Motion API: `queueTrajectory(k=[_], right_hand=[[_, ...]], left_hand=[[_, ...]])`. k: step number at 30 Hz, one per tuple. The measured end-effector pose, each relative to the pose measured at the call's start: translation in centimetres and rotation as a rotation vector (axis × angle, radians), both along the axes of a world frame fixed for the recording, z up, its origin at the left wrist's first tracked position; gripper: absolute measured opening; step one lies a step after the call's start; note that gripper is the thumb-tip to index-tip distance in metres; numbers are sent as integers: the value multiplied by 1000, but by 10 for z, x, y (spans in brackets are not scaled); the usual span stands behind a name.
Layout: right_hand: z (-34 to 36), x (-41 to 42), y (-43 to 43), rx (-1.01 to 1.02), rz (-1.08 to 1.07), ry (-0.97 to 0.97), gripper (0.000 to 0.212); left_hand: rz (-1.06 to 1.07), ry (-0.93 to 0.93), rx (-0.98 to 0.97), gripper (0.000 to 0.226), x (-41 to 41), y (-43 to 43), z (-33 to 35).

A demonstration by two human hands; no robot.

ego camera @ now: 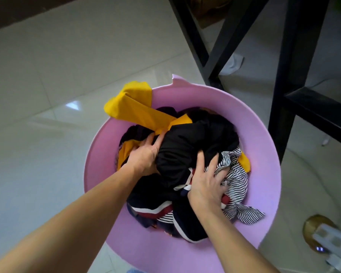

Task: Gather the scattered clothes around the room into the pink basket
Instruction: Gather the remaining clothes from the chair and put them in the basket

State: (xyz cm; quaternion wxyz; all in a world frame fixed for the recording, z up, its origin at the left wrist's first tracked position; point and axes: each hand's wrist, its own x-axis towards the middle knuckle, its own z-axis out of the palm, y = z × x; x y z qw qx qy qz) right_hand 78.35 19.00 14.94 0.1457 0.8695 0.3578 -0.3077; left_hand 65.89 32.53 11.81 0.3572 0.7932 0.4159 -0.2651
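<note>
From the head camera, looking straight down into a round pink plastic basket point(264, 154) standing on pale glossy floor tiles point(67, 75) and holding the gathered clothes. Pressing the left hand point(144, 154) down, fingers fairly straight and close together, tips sinking between a yellow fabric garment point(134, 107), trailing beyond the fingertips over the far rim, and a bulky black garment point(195, 140) lying against the thumb. Pressing the right hand point(207, 186) flat, fingers spread wide and gripping nothing, onto a thin black-and-white striped top point(236, 174) spilling past the little finger. Reaching over a navy garment with red and white bands point(152, 209), bunched beneath both wrists. Facing black metal furniture legs point(287, 75) well beyond the fingertips.
</note>
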Motion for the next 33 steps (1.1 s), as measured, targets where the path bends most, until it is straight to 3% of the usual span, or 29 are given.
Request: queueTrajectory(k=[4, 6, 8, 11, 13, 16, 19, 22, 25, 28, 31, 33], right_hand=[[21, 0, -7, -5, -22, 31, 93], [37, 1, -7, -5, -56, 82, 100], [54, 0, -4, 17, -80, 125, 104], [78, -5, 3, 33, -98, 159, 107], [90, -9, 7, 34, -102, 167, 106], [102, -13, 3, 57, -92, 183, 103], [112, -14, -9, 65, -75, 189, 103], [117, -14, -19, 63, -82, 186, 94], [123, -13, -26, 79, -85, 214, 84], [123, -13, -28, 144, -98, 216, 101], [113, -16, -24, 127, -101, 279, 110], [104, -19, -21, 89, -68, 299, 107]], left_hand=[[70, 70, 61, 125, -1, -15, 45], [202, 13, -75, 122, -8, -12, 62], [457, -151, -242, 109, -18, 4, 89], [915, -498, -261, 78, -20, 24, 122], [1151, -625, -340, 69, -9, 35, 139], [1263, -705, -334, 56, 11, 45, 152], [1106, -715, -308, 33, 21, 31, 166], [631, -457, -166, 36, 21, -1, 170], [190, -134, 148, 54, 9, -35, 168], [74, -85, 327, 86, -2, -54, 166], [-69, -103, 298, 102, -10, -66, 156], [-136, -1, 195, 112, -17, -76, 143]])
